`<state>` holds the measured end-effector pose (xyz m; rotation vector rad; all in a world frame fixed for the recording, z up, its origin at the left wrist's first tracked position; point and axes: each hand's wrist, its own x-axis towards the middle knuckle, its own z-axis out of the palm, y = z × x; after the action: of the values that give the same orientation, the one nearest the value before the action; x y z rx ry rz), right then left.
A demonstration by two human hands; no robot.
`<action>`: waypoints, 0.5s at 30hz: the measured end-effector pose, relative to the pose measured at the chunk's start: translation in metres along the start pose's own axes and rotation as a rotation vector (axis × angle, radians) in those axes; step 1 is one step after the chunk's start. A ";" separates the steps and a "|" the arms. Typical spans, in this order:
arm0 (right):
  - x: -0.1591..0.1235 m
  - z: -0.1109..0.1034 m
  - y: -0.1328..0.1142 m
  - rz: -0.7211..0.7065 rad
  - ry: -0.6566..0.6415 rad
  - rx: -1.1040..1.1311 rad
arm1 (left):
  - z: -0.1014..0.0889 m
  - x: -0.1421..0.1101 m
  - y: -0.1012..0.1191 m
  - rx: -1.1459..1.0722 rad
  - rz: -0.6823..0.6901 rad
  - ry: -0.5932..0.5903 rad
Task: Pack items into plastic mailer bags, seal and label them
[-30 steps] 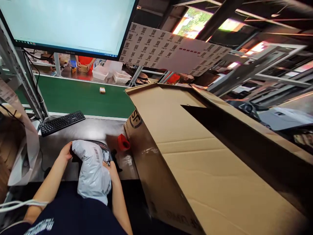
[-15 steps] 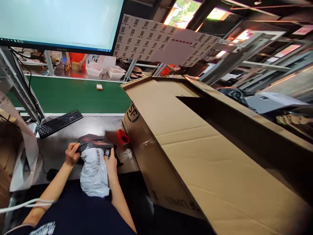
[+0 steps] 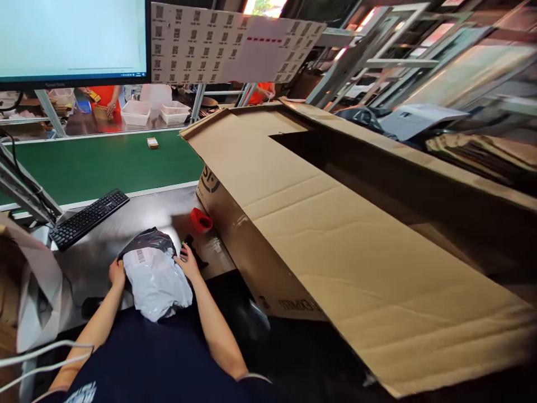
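A grey-white plastic mailer bag (image 3: 156, 279) with a barcode label lies at the near edge of the dark desk (image 3: 138, 215), its dark inner flap folded over the top. My left hand (image 3: 117, 273) grips the bag's left side. My right hand (image 3: 187, 262) presses on its right side, next to a small black object on the desk. A red tape roll (image 3: 200, 220) sits just beyond my right hand, against a big cardboard box.
A large open cardboard box (image 3: 335, 224) fills the right half. A black keyboard (image 3: 89, 217) lies at the left under a monitor (image 3: 71, 39). Behind runs a green conveyor (image 3: 104, 162) with a small box (image 3: 152, 143). A person in orange (image 3: 104, 98) works beyond it.
The camera has swung right and down. Both hands turned the bag on the desk: its flap is now folded over the top and the barcode label sits at the upper left.
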<state>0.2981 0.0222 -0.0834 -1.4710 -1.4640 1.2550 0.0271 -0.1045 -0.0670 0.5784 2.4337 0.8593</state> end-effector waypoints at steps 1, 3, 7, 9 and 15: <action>0.005 0.009 -0.006 -0.013 -0.044 0.015 | -0.001 0.002 0.004 0.022 0.006 0.004; 0.010 0.027 -0.018 -0.029 -0.055 0.009 | -0.005 0.005 0.016 0.051 0.036 0.015; 0.004 0.038 -0.037 -0.083 0.072 0.003 | -0.032 0.011 0.054 0.102 0.319 0.099; -0.003 0.029 -0.036 -0.090 0.151 0.004 | -0.047 0.011 0.068 0.163 0.524 0.156; -0.019 -0.011 -0.005 0.115 0.018 -0.328 | -0.035 -0.027 0.037 0.437 0.299 -0.137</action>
<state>0.3087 0.0054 -0.0723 -1.7976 -1.6509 1.1009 0.0368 -0.1086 -0.0106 1.1436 2.4501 0.3704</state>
